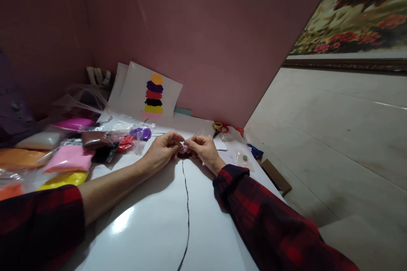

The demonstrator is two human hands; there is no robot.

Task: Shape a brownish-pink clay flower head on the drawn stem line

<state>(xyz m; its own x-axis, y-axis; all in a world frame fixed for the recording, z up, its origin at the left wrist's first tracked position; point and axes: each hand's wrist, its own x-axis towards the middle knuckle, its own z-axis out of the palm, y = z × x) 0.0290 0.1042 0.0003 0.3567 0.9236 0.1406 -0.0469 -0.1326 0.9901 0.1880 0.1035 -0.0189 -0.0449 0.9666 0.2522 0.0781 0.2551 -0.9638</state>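
Observation:
Over the far part of the white table surface point(152, 228), my left hand point(163, 148) and my right hand point(203, 150) meet with fingertips almost touching. Both pinch a small clear plastic bag point(183, 148), whose contents I cannot make out. Just under the fingertips is a dark patch point(185, 156), partly hidden by the hands. From there a thin, wavy black line point(187, 207) runs toward me down the white surface; whether it is drawn or a laid strand I cannot tell.
At left lie several bags of coloured clay, including a pink bag point(70, 159) and a purple one point(141, 133). A sheet with stacked colour patches point(171, 93) leans on the pink wall point(206, 42). Scissors point(219, 128) and a small bag with a green piece point(244, 159) lie right.

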